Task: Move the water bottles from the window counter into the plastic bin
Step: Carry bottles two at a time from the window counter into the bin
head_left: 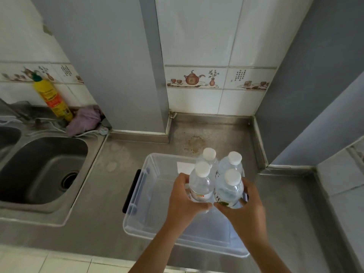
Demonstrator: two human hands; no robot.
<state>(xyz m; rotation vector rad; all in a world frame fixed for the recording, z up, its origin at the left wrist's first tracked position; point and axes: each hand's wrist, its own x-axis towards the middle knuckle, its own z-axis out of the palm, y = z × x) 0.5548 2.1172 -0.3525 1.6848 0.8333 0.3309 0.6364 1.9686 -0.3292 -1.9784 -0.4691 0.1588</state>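
Note:
Several clear water bottles with white caps stand upright, packed together, over the right half of the clear plastic bin (137,196). The near-left bottle (201,184) is gripped by my left hand (184,198), and the near-right bottle (229,187) by my right hand (246,205). Two more bottles, one (209,156) and another (233,160), are pressed in behind them. I cannot tell whether the bottles touch the bin's floor. The bin sits on the steel counter (110,184) and has a black handle (131,191) on its left side.
A steel sink (41,170) lies to the left. Behind it stand a yellow spray bottle (52,97) and a purple cloth (84,120). Grey and tiled walls close in at the back, with a raised ledge (344,194) on the right.

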